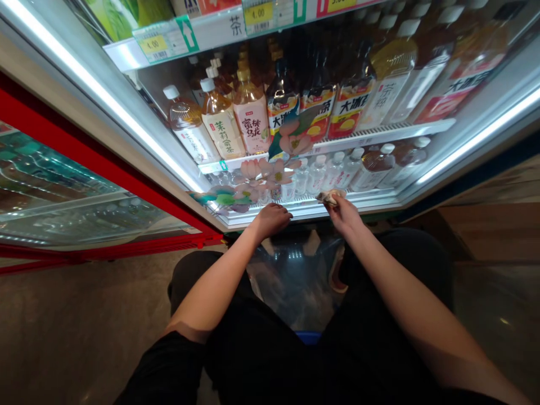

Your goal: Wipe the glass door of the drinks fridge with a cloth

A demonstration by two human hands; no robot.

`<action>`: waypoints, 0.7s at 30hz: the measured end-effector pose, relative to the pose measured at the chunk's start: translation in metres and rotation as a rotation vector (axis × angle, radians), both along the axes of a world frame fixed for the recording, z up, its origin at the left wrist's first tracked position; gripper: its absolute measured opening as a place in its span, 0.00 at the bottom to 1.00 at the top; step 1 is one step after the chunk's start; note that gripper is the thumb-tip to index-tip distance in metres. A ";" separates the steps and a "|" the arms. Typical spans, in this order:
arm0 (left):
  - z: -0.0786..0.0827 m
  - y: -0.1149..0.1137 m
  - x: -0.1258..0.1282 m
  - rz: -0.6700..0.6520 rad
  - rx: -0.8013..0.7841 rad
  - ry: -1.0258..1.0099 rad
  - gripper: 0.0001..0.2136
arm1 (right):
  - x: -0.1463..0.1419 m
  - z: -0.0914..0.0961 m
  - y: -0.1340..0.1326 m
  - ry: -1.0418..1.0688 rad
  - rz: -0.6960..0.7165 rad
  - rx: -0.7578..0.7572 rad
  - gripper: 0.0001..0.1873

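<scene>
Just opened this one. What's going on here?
A person is at an open drinks cooler, its red-framed glass door swung out to the left. Their left hand rests at the front edge of the lowest shelf. Their right hand pinches a small crumpled pale item, too unclear to identify, in front of rows of clear water bottles. Bottled teas stand on the shelf above.

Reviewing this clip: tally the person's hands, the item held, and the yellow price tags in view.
Left hand: 1
Right hand: 1
Pale crumpled item: 1
Yellow price tags: 3
Total: 6
</scene>
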State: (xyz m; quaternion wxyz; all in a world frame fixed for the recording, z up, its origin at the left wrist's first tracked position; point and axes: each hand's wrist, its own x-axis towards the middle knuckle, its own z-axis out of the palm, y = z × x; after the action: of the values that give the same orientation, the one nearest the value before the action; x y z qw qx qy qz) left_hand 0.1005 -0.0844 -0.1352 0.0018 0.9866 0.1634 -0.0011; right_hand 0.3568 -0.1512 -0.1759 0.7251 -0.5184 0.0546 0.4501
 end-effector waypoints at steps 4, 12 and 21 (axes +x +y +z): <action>-0.001 0.001 0.006 -0.026 0.001 -0.001 0.12 | 0.009 -0.007 0.001 0.003 -0.057 -0.061 0.15; -0.004 0.000 0.015 -0.034 0.005 -0.029 0.11 | 0.011 0.007 -0.001 -0.004 -0.060 0.003 0.12; -0.009 0.000 0.012 -0.052 0.029 -0.050 0.10 | 0.020 -0.001 -0.001 0.010 -0.092 -0.043 0.14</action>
State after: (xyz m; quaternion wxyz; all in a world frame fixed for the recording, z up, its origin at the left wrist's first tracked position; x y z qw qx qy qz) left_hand 0.1121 -0.0842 -0.1437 -0.0085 0.9901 0.1376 0.0259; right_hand 0.3764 -0.1518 -0.1774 0.7334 -0.5285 0.0916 0.4177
